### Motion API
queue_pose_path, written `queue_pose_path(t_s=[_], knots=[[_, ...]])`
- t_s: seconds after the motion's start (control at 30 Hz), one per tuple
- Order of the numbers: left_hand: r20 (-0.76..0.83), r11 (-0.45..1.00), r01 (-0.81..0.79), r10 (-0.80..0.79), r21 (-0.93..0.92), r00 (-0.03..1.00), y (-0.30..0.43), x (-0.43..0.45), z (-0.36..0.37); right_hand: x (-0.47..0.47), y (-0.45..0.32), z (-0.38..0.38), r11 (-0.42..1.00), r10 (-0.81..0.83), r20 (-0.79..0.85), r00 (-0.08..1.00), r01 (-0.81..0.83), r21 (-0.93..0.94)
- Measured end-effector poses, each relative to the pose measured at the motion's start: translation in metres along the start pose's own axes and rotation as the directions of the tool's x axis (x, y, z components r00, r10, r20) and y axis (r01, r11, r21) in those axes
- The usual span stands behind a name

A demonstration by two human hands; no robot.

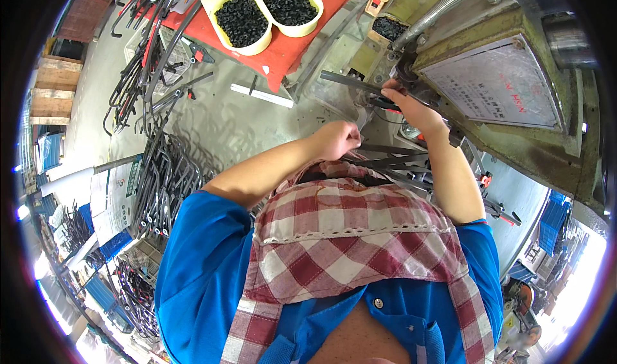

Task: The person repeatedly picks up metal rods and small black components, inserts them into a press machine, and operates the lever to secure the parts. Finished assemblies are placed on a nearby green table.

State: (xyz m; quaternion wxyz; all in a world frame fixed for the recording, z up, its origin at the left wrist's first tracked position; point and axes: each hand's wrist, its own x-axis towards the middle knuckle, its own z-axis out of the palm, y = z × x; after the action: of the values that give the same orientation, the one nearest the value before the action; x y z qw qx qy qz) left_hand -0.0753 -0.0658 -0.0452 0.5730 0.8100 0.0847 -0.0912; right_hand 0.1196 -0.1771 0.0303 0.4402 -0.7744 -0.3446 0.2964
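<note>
At the machine's work point, my right hand (409, 104) has its thumb and fingers around one end of a dark metal bar (348, 81). The bar's other end sticks out to the left above the floor. Lower and to the left, my left hand (337, 139) is held in front of the apron with its fingers curled. Whether anything lies inside those fingers is hidden. Several flat dark bars (395, 160) lie across the lap, just right of that hand. A green press-like machine (520, 144) with a metal plate bearing writing (496, 82) rises close beside my right hand.
Two cream tubs (250, 50) full of small black parts (289, 2) stand on a red-covered table (284, 67). A smaller box of black parts (388, 28) sits by the machine. Bent dark tubes (164, 185) are heaped at left. A white strip (261, 96) lies on the floor.
</note>
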Motion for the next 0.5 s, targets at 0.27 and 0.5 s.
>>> queue_pose_path(t_s=[0.27,0.5], knots=[[0.023,0.858,0.254,-0.273,-0.447,0.962,0.030,0.034,-0.041,-0.013,0.019,0.012,0.889,-0.202,-0.116,0.972,0.133,-0.438],[0.041,0.846,0.236,-0.247,-0.479,0.968,0.052,0.036,-0.044,-0.019,0.015,0.016,0.875,-0.214,-0.124,0.969,0.134,-0.465]])
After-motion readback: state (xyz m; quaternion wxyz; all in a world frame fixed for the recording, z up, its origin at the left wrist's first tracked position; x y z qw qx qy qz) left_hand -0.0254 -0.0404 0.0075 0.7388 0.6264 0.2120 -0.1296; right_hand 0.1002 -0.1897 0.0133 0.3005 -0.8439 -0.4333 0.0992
